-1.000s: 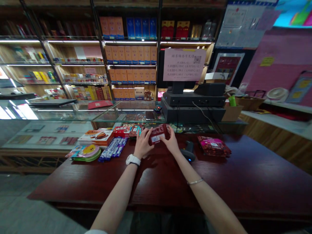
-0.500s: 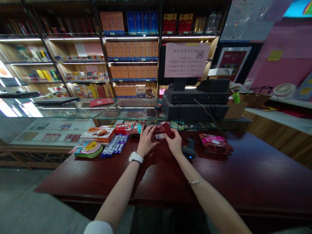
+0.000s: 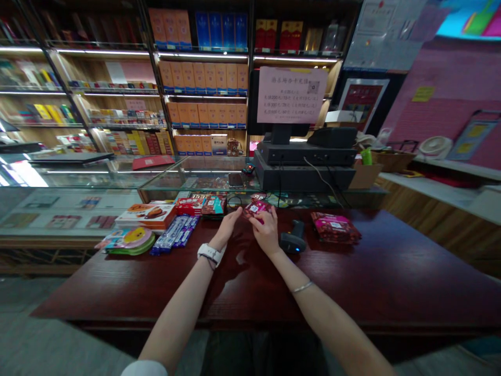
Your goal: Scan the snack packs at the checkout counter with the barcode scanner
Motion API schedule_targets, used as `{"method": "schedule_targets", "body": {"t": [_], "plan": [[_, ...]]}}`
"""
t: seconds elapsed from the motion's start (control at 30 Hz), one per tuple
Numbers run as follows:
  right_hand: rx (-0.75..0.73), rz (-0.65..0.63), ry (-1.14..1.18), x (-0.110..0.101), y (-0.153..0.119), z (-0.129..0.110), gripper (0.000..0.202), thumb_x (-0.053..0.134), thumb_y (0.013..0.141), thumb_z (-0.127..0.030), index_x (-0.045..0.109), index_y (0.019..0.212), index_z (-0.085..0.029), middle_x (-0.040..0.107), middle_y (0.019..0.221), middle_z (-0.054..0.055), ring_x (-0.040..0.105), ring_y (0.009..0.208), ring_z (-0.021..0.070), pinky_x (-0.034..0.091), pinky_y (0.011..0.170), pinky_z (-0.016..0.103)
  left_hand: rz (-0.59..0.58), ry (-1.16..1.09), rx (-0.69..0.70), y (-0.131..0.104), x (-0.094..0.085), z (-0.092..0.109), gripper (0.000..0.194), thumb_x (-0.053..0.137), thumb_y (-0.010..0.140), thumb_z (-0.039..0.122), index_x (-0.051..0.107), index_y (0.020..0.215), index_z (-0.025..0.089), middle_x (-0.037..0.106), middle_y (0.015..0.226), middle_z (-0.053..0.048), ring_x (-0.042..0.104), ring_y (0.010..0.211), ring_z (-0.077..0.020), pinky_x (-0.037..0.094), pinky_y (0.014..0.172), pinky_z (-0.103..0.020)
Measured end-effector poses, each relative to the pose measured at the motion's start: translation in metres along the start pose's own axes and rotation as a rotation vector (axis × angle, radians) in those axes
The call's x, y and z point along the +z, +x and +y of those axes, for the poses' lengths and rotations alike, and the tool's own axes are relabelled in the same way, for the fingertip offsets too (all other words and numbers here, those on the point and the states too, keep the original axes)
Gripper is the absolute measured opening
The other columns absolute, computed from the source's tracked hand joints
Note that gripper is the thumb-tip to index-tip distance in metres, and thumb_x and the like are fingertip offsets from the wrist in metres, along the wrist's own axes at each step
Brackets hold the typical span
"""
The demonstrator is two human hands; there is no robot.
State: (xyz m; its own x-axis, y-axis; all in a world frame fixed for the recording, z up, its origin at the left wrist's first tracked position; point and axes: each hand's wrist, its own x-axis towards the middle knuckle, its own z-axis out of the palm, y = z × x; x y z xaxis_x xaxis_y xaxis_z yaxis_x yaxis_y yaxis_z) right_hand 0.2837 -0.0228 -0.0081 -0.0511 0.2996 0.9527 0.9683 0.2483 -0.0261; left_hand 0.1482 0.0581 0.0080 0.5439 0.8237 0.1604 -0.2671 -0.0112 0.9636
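A dark red and pink snack packet (image 3: 256,208) is held up over the middle of the counter, its printed pink label facing me. My right hand (image 3: 266,230) grips it by the lower right side, fingers bent round the edge. Close to its left edge is my left hand (image 3: 229,227), fingers stretched out; whether the fingertips touch the packet I cannot tell. Just right of my right hand a black barcode scanner (image 3: 293,239) lies on the wood, a blue light on it. Farther right sits a stack of similar pink and dark red packets (image 3: 335,227).
Left on the counter (image 3: 250,297) are blue-wrapped bars (image 3: 175,235), an orange and white box (image 3: 146,215), round colourful packs (image 3: 131,240) and red packets (image 3: 190,203). Behind stand a glass case, a phone (image 3: 235,180) and a black till with a monitor (image 3: 307,169).
The packet has been turned, so its pink label now faces me instead of the plain dark red side. My left hand has come off its top to its left side.
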Motion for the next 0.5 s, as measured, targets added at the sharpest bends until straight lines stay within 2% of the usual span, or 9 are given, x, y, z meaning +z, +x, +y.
{"method": "schedule_targets", "body": {"t": [0.17,0.27,0.37,0.43,0.5], "plan": [[-0.068,-0.074,0.014,0.004,-0.004,-0.005,0.028,0.05,0.091,-0.009,0.071,0.09,-0.028,0.063,0.089,0.002,0.06,0.097,0.0173,0.029,0.117,0.054,0.154,-0.094,-0.071,-0.001,0.008,-0.002,0.043,0.084,0.057,0.05,0.075,0.076,0.012,0.072,0.073,-0.006,0.063,0.067,-0.0158,0.048,0.067,-0.027],[-0.046,-0.138,0.028,0.006,-0.005,-0.008,0.029,0.05,0.09,-0.009,0.07,0.094,-0.028,0.064,0.093,0.003,0.06,0.1,0.0179,0.027,0.118,0.054,0.212,-0.144,-0.077,-0.001,0.009,-0.003,0.039,0.086,0.052,0.042,0.074,0.074,0.012,0.072,0.071,-0.005,0.063,0.065,-0.0151,0.047,0.064,-0.026],[0.074,-0.207,0.032,0.008,-0.005,-0.009,0.032,0.054,0.087,-0.01,0.067,0.111,-0.027,0.062,0.113,0.008,0.055,0.117,0.0225,0.024,0.118,0.057,0.247,-0.174,-0.064,-0.001,0.007,-0.002,0.038,0.084,0.055,0.041,0.074,0.077,0.013,0.073,0.073,-0.005,0.065,0.067,-0.0161,0.049,0.064,-0.027],[0.208,-0.227,0.042,0.011,-0.007,-0.007,0.042,0.06,0.084,-0.017,0.059,0.126,-0.025,0.052,0.136,0.013,0.043,0.134,0.0286,0.023,0.117,0.06,0.311,-0.221,-0.074,0.0,0.004,0.001,0.035,0.083,0.058,0.038,0.073,0.079,0.013,0.073,0.073,-0.005,0.066,0.067,-0.0163,0.05,0.064,-0.027],[0.362,-0.236,0.082,0.016,-0.01,-0.004,0.06,0.067,0.081,-0.029,0.048,0.138,-0.022,0.038,0.15,0.016,0.031,0.143,0.0342,0.023,0.115,0.063,0.386,-0.263,-0.094,0.002,0.0,0.004,0.03,0.082,0.061,0.034,0.072,0.08,0.013,0.073,0.071,-0.005,0.066,0.065,-0.0158,0.051,0.063,-0.027]]}}
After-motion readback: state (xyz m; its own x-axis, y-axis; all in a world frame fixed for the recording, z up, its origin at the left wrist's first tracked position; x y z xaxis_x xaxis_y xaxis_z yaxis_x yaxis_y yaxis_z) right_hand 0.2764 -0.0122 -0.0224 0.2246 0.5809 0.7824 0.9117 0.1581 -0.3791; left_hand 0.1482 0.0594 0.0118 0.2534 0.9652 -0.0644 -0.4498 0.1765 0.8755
